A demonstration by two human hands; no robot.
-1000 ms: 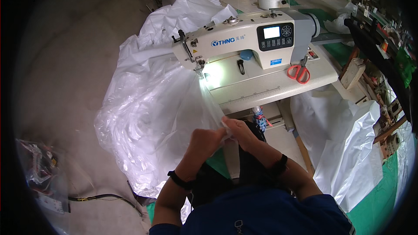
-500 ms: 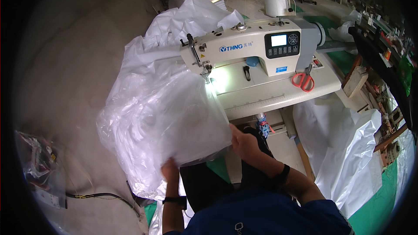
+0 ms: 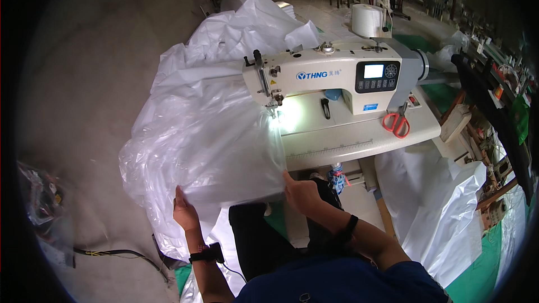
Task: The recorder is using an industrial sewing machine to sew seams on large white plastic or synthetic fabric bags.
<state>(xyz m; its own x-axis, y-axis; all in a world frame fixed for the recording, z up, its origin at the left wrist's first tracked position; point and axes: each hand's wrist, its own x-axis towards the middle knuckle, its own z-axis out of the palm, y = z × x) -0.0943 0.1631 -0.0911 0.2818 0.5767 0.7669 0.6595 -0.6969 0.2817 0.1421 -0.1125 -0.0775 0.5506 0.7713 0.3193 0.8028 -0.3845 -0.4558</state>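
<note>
- So the clear sheet is spread out left of and below the sewing machine, its right edge running up to the lit needle area.
- Right hand is closed on that edge near the bottom corner.
- Left hand has swung out left, away from the right one, and is on the sheet; can't tell if it's gripping. Upshot: the near end is opened out, not bunched.
- Scissors and black snips sit on the surface.
</note>
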